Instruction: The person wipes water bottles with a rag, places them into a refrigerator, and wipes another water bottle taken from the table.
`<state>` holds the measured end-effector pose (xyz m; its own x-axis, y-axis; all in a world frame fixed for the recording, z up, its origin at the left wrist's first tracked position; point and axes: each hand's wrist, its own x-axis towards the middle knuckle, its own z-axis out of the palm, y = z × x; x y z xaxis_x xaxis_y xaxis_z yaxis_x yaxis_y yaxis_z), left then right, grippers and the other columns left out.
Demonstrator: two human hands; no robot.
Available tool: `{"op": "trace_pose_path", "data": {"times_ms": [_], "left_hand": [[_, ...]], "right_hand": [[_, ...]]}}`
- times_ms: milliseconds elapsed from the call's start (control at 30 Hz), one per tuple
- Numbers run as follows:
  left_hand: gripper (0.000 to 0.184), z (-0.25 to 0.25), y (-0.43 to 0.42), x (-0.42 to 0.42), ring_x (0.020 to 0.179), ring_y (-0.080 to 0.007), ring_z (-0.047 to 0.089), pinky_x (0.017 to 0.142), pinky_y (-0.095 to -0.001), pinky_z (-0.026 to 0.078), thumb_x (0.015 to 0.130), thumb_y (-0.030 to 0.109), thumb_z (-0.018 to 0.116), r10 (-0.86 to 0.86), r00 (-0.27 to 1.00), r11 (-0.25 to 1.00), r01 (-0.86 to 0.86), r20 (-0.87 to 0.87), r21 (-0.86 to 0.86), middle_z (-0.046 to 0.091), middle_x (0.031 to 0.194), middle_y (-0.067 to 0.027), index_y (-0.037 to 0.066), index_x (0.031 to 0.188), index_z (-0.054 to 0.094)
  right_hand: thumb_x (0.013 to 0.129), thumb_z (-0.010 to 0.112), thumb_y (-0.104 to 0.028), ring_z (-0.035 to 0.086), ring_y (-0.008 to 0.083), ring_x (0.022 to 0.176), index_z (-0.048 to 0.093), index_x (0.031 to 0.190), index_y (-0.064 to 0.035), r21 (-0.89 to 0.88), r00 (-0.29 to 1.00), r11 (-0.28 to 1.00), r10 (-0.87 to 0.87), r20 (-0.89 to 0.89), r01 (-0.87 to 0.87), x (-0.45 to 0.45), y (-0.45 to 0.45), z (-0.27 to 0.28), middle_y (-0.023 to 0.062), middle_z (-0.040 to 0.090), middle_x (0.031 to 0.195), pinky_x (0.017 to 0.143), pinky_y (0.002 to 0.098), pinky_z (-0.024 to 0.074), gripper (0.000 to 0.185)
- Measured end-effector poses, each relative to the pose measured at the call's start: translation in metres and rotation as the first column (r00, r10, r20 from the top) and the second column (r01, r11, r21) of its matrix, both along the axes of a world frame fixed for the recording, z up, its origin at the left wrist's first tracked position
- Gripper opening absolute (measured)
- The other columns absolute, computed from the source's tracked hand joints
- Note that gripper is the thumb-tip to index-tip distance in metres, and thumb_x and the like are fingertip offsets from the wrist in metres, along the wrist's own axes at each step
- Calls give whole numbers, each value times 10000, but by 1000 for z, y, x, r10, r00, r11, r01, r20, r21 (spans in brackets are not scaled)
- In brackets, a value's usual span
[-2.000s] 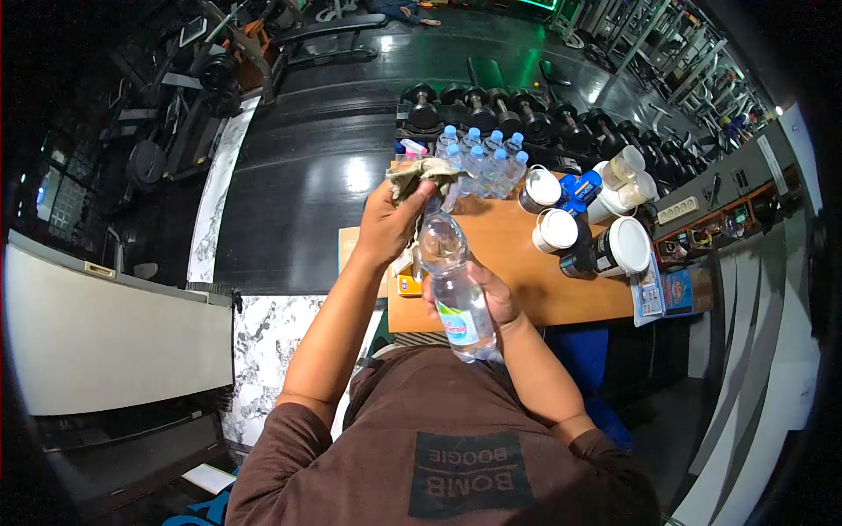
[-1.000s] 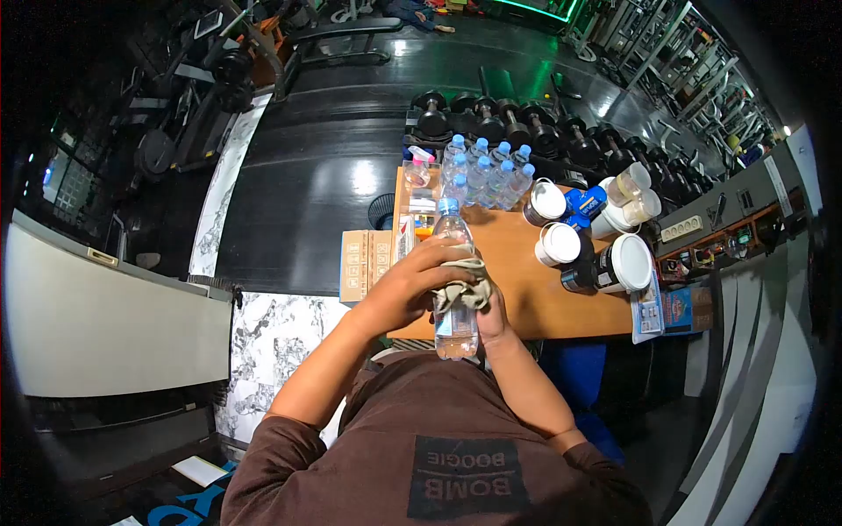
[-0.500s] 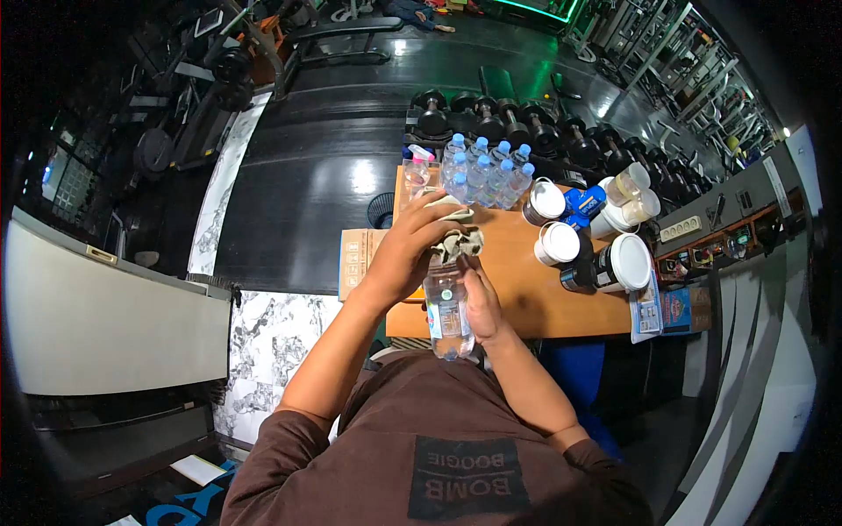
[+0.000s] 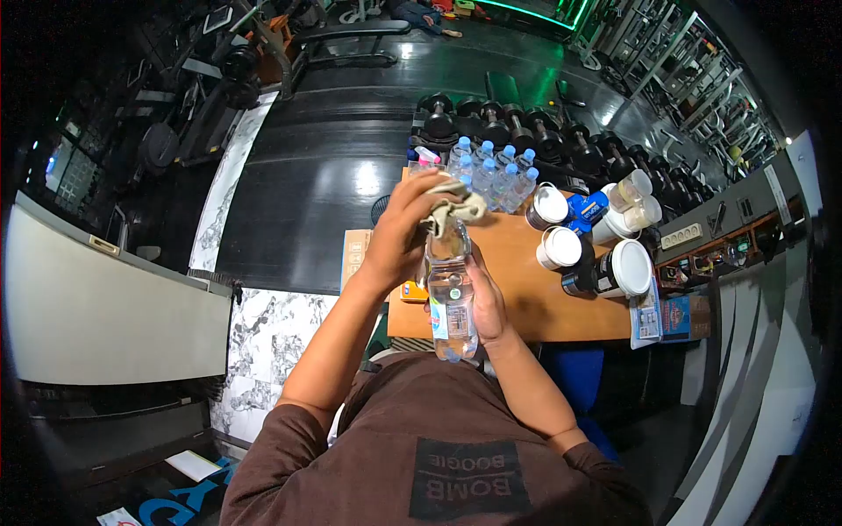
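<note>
A clear plastic bottle (image 4: 453, 307) with a label stands nearly upright in front of my chest, over the near edge of the wooden table (image 4: 561, 311). My right hand (image 4: 488, 302) is wrapped around its body from the right. My left hand (image 4: 403, 226) holds a beige cloth (image 4: 458, 209) over the bottle's neck and top, which hides the cap. Just beyond the cloth, several water bottles (image 4: 493, 180) with blue caps stand grouped on the table.
White-lidded tubs (image 4: 631, 268) and a blue package (image 4: 588, 208) sit on the table's right side. A cardboard box (image 4: 354, 254) is at its left. Dumbbells (image 4: 544, 131) line a rack behind. A person's leg (image 4: 425, 17) shows on the far floor.
The cloth in my left hand has moved from the bottle's middle up to its neck, baring the shoulder and body. The view has shifted slightly.
</note>
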<state>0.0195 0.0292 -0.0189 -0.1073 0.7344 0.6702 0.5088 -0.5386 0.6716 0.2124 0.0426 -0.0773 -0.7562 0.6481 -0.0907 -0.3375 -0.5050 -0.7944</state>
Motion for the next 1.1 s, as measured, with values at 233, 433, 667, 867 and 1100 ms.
{"op": "trace_pose_path", "data": {"times_ms": [233, 433, 667, 867, 1100], "left_hand": [[298, -20, -15, 20, 1452, -395, 522, 1206, -509, 391, 842, 4, 721, -90, 977, 996, 91, -192, -3, 684, 1385, -109, 63, 1134, 714], [306, -19, -36, 18, 1397, -394, 562, 1159, -476, 425, 817, 7, 735, -246, 965, 968, 239, -91, -77, 692, 1330, -145, 33, 1121, 712], [440, 6, -3, 2, 1386, -349, 568, 1174, -442, 421, 796, -78, 724, -6, 995, 1000, 4, -102, -13, 657, 1424, -133, 44, 1219, 735], [506, -10, -6, 9, 1488, -376, 484, 1231, -497, 354, 746, -142, 663, -113, 984, 993, 106, -140, -59, 667, 1441, -100, 61, 1207, 712], [480, -22, -50, 19, 1478, -394, 486, 1209, -492, 355, 709, -136, 619, -162, 978, 980, 145, -129, -134, 686, 1409, -111, 44, 1143, 715]], "right_hand": [[1164, 330, -317, 662, 158, 1123, 494, 1519, -54, 74, 979, 980, -192, 72, 187, 4, 12, -25, 82, 660, 1303, 981, 338, 552, 471], [1154, 380, -311, 604, 170, 1298, 393, 1625, -50, 259, 963, 932, -269, 30, 252, 7, 13, -32, 70, 599, 1445, 1101, 337, 491, 538], [1170, 328, -305, 644, 174, 1206, 368, 1626, -69, 138, 993, 984, -112, -21, 114, 2, -1, 8, 87, 622, 1399, 1029, 331, 534, 515], [1174, 311, -271, 633, 192, 1229, 388, 1616, -60, 89, 997, 995, -56, 50, 51, 15, 16, -42, 102, 604, 1421, 1072, 346, 508, 495], [1173, 379, -281, 590, 177, 1319, 363, 1636, -88, 130, 972, 964, -231, -29, 233, 3, 8, -16, 91, 574, 1476, 1117, 340, 481, 502]]}}
